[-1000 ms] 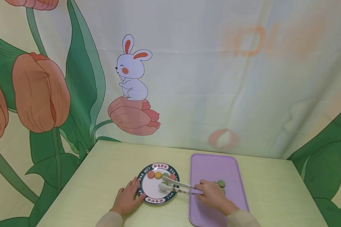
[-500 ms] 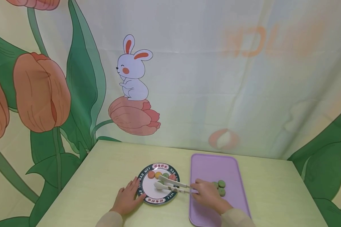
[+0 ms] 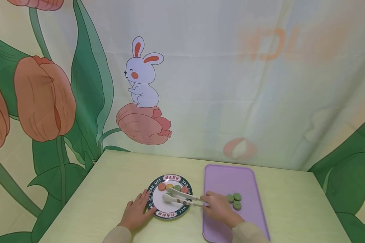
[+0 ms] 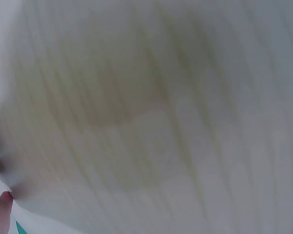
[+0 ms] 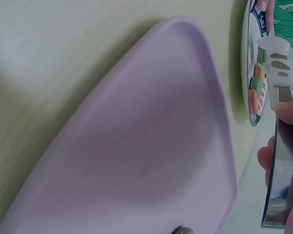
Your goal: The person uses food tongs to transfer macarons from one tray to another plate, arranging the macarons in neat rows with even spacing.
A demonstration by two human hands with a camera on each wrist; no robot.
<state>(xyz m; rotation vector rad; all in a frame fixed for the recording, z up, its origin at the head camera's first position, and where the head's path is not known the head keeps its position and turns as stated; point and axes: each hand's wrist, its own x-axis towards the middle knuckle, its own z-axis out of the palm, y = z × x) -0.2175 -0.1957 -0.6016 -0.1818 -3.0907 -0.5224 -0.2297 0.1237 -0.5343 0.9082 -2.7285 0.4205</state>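
My right hand (image 3: 219,207) grips a pair of tongs (image 3: 182,202) with pale tips, reaching left over a dark-rimmed round plate (image 3: 167,214). Between the tips a green macaron (image 3: 169,194) shows in part, low over the plate. Along the plate's far side sit a pink macaron (image 3: 162,187), a yellow one partly covered by the tongs, another green one (image 3: 177,188) and a second pink one (image 3: 185,189). My left hand (image 3: 137,211) rests at the plate's left rim, fingers extended. In the right wrist view the metal handle (image 5: 283,170) of the tongs lies between thumb and fingers.
A purple tray (image 3: 231,179) lies right of the plate, under my right forearm. Several green macarons (image 3: 237,205) are on it. Behind the pale table (image 3: 124,165) hangs a printed curtain (image 3: 200,84). Mostly blurred pale surface fills the left wrist view.
The right hand and tongs have moved left over the plate with the green macaron between the tips, uncovering the macarons on the tray. The left hand stays at the rim.
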